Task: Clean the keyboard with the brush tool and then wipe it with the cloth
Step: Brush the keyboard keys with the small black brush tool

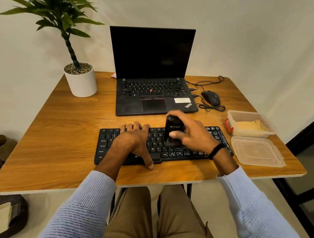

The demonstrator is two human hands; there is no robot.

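A black keyboard point(107, 145) lies near the front edge of the wooden table point(58, 132). My left hand point(135, 139) rests flat on its left half, fingers reaching over the far edge and thumb on the table in front. My right hand point(192, 134) grips a black brush tool point(172, 130), held upright with its lower end down on the keys at the keyboard's middle. A yellow cloth point(250, 126) lies inside an open clear plastic box point(235, 113) to the right of the keyboard.
An open black laptop point(154, 91) stands behind the keyboard, with a wired mouse point(211, 97) to its right. The box's lid point(256, 150) lies in front of the box. A potted plant point(81, 81) stands at the back left corner.
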